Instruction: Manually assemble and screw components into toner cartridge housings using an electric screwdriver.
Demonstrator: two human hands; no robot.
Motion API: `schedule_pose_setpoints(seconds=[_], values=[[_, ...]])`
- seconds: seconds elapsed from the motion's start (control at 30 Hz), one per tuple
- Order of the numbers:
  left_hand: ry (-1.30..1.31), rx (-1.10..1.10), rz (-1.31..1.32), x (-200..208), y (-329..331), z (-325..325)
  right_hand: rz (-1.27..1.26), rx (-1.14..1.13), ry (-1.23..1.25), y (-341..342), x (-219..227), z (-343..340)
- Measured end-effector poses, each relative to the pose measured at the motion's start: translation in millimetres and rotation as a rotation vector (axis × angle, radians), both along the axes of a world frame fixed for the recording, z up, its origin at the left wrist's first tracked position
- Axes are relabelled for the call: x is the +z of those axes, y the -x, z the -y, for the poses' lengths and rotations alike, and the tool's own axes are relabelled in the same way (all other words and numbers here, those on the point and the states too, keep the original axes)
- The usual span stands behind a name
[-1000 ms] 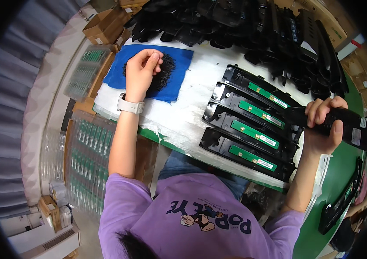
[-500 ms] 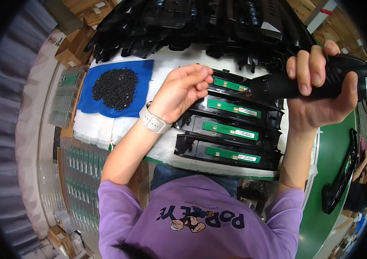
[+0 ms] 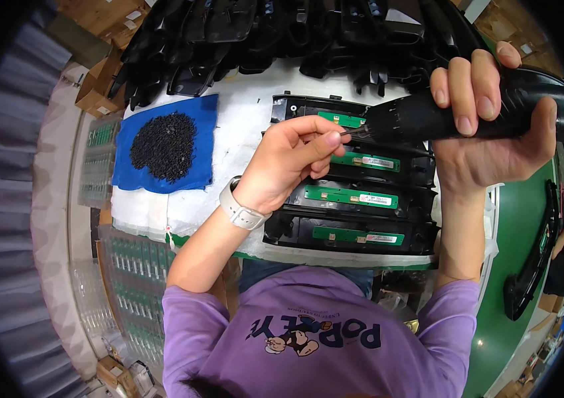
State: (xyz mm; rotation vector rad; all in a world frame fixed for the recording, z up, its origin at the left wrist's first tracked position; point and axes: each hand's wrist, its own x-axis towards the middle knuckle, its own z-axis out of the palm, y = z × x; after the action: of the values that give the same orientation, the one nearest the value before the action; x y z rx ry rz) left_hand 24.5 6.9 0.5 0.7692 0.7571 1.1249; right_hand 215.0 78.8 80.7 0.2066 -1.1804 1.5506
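Note:
My right hand is wrapped around a black electric screwdriver, held sideways with its tip pointing left. At that tip, my left hand pinches with thumb and forefinger; a thin dark bit or a small screw shows there, too small to tell apart. Both hands are above a row of long black plastic housings, each carrying a narrow green circuit board. My left hand partly hides the second housing, and the screwdriver covers part of the farthest one.
Left of the housings, a heap of small black screws lies on a blue cloth. Many black plastic parts are stacked at the back. Clear trays of green boards stand at the left. Another long black part lies at the right.
My left hand has moved right and slightly down, its pinched fingers now meeting the screwdriver's tip. The screwdriver has shifted slightly left and up in my right hand.

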Motion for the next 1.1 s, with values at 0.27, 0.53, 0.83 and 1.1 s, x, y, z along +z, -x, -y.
schedule_pose_setpoints(seconds=[0.27,0.53,0.83,1.1], values=[[-0.039,0.031,0.005,-10.1,5.2,2.8,0.034,-0.045,-0.051,10.9,-5.2,8.3],[-0.119,0.037,-0.485,-2.4,13.3,6.4,0.067,0.054,0.028,12.8,-5.1,-1.5],[-0.152,0.173,-0.357,-13.2,22.9,3.9,0.458,-0.201,-0.063,43.1,-33.9,4.4],[-0.178,0.166,-0.352,-16.2,19.3,1.0,0.646,-0.312,-0.063,46.1,-31.5,5.6]])
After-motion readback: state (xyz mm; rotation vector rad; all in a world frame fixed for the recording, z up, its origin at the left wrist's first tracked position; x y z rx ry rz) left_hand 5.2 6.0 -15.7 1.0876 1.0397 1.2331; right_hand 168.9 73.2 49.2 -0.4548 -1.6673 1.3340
